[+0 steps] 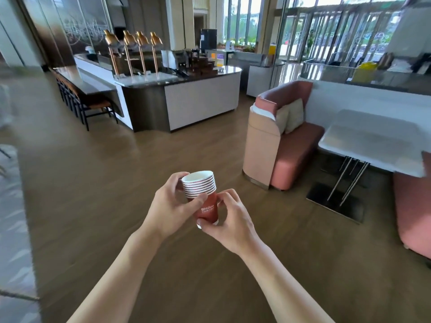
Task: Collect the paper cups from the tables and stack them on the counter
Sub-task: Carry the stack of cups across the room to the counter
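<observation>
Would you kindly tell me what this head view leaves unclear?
- Stack of cups: exact count, rims too small; base hidden by right hand.
- White table: right part cut off by the frame edge.
- Counter: items blurred, any cups indistinguishable.

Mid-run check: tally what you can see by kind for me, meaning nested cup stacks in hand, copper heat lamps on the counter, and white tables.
Stack of red paper cups, nested, held by left hand and right hand: 1
Copper heat lamps on the counter: 4
White table by the pink sofa: 1
Total: 6
</observation>
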